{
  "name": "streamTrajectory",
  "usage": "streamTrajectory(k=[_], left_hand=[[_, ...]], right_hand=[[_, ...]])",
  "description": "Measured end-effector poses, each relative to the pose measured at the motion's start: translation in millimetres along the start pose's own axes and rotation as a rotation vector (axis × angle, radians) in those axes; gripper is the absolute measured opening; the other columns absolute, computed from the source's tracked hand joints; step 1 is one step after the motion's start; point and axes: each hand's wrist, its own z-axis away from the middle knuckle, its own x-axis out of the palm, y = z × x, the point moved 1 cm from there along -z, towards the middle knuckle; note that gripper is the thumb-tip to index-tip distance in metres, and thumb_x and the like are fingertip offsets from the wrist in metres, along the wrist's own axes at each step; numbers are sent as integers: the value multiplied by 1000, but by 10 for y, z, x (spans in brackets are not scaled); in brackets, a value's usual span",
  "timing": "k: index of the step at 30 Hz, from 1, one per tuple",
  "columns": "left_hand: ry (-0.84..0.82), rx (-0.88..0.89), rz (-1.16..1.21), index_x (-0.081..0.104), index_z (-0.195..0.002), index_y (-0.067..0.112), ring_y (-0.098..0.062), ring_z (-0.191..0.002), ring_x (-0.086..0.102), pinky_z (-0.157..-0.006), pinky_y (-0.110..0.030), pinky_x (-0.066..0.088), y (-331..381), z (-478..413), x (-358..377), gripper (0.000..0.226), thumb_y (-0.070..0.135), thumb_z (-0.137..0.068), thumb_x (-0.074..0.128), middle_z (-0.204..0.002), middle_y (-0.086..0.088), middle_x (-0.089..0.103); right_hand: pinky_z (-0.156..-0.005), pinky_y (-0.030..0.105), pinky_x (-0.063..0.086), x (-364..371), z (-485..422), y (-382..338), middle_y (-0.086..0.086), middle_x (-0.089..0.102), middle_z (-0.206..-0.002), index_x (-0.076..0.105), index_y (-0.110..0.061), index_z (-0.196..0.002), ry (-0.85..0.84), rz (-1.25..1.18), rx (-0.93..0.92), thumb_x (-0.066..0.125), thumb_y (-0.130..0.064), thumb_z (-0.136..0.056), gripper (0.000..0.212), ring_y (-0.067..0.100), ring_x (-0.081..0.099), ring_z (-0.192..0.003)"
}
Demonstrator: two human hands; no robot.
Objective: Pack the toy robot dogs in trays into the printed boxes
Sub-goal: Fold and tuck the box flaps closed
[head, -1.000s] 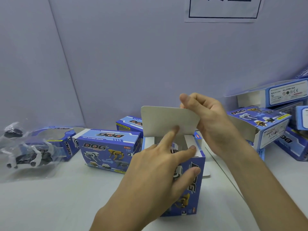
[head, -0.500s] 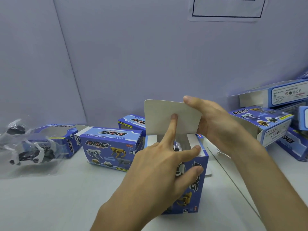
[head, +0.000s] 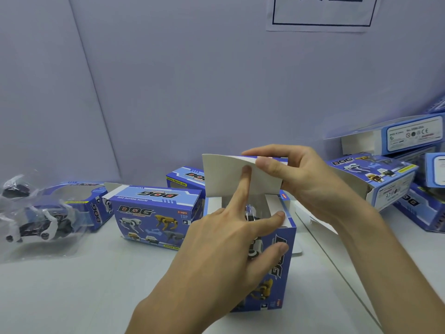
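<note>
Lid flap up at the back, opening on my side of it.

The box [head: 274, 266] stands on end on the tabletop [head: 91, 290], top open, with the toy dog [head: 251, 214] down inside it between the two white side flaps. The lid flap [head: 226, 182] rises from the far edge, and its hinge line runs left to right across my view. My right grip [head: 301, 175] is clamped on the flap's free top edge, thumb in front and fingers behind. My left grip [head: 216, 249] is apart: its forefinger [head: 245, 174] is straight and presses the flap's white inner face, while the other fingers rest on the box's near rim and front. The opening lies toward me and below the flap, so I judge the fold comes toward me and down, right grip leading.
</note>
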Motion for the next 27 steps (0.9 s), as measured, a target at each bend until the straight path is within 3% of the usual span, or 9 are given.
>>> streamTrajectory(k=[2, 7, 11, 13, 16, 19, 22, 25, 27], left_hand=[[5, -1, -4, 28, -136, 65, -8, -119, 59, -73, -28, 45, 6, 2, -3, 51, 74, -86, 24, -160, 19, -28], [-11, 2, -12, 28, -136, 65, -7, -123, 55, -71, -26, 34, 19, 3, -6, 52, 75, -86, 22, -162, 16, -25], [-11, 30, 1, 22, -139, 62, -8, -126, 50, -74, -26, 37, 32, 15, -28, 51, 74, -90, 25, -154, 20, -39], [-20, 52, 36, 23, -140, 60, -10, -128, 48, -77, -27, 40, 49, 40, -53, 49, 70, -93, 31, -152, 21, -42], [-51, 78, 59, 17, -141, 60, -13, -128, 43, -80, -28, 41, 74, 70, -87, 50, 67, -94, 34, -152, 20, -41], [-75, 88, 52, 15, -143, 59, -13, -128, 40, -88, -31, 46, 101, 82, -107, 54, 67, -94, 35, -151, 19, -41], [-112, 94, 41, 15, -143, 58, -14, -132, 37, -91, -32, 46, 158, 77, -148, 53, 66, -94, 35, -150, 19, -43], [-135, 87, 25, 12, -144, 60, -14, -137, 28, -97, -28, 39, 206, 69, -169, 55, 67, -94, 34, -159, 13, -32], [-106, 133, -18, 21, -143, 63, -13, -133, 37, -98, -23, 39, 235, 100, -171, 51, 66, -94, 34, -166, 7, -14]], right_hand=[[-75, 34, 61, 21, -7, 18, -1, 76, -104, 78, -28, -107, 60, 63, -25, 65, -30, -92, 20, 20, 71, -96], [-70, 18, 54, 93, -33, -2, -9, 74, -100, 77, -24, -100, 178, 236, -160, 65, -16, -96, 16, 16, 66, -104], [-70, 15, 50, 102, 22, -112, -10, 75, -87, 77, -22, -90, 135, 271, -142, 71, -19, -91, 6, 7, 67, -87], [-71, 11, 49, 117, 57, -199, -10, 75, -81, 75, -21, -81, 147, 300, -166, 76, -31, -85, 10, 2, 69, -82], [-74, 18, 54, 143, 99, -307, -13, 76, -80, 71, -21, -76, 158, 363, -187, 76, -41, -74, 21, 2, 72, -84], [-73, 28, 57, 158, 109, -334, -12, 75, -78, 66, -20, -75, 167, 454, -211, 82, -22, -79, 16, 4, 72, -82], [-73, 28, 56, 157, 122, -368, -11, 73, -76, 63, -24, -70, 237, 542, -265, 80, -11, -81, 25, 2, 72, -79], [-69, 21, 53, 131, 175, -435, -12, 71, -75, 61, -25, -70, 231, 605, -282, 80, -18, -80, 23, 3, 70, -77], [-58, 12, 45, 104, 222, -501, -13, 69, -74, 64, -28, -77, 175, 632, -268, 73, -30, -77, 9, 3, 67, -71]])
